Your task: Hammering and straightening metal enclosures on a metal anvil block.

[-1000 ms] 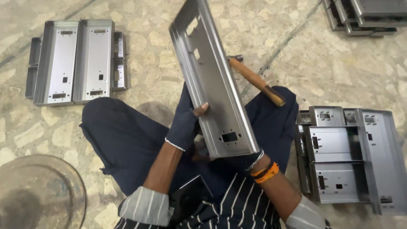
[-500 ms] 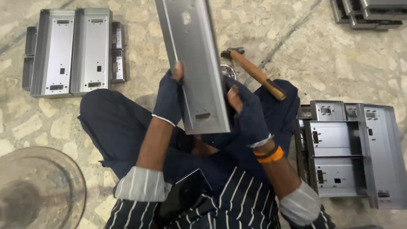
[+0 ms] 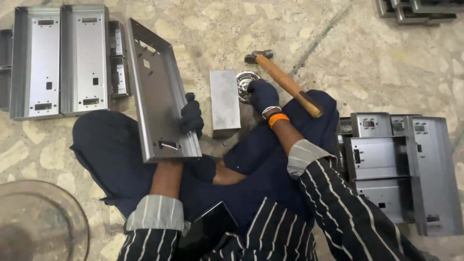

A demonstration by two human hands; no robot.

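I sit cross-legged on a stone floor, both hands in dark gloves. My left hand point(image 3: 192, 116) grips the right edge of a long grey metal channel panel point(image 3: 159, 92), which lies tilted over my left knee. My right hand point(image 3: 262, 94) reaches forward to a small round shiny metal dish point(image 3: 244, 83) on the floor, fingers curled over it. A rectangular steel block point(image 3: 224, 101) lies between my hands. A wooden-handled hammer point(image 3: 285, 82) rests on my right knee, head pointing away from me.
Finished metal panels point(image 3: 58, 60) lie side by side at the far left. More boxy panels point(image 3: 401, 164) are stacked at my right. Another stack point(image 3: 415, 9) sits at the top right. A clear round container point(image 3: 38, 222) stands at the bottom left.
The panel, held upright in both hands before, has swung down to the left. My right hand let go of it and moved to the round dish.
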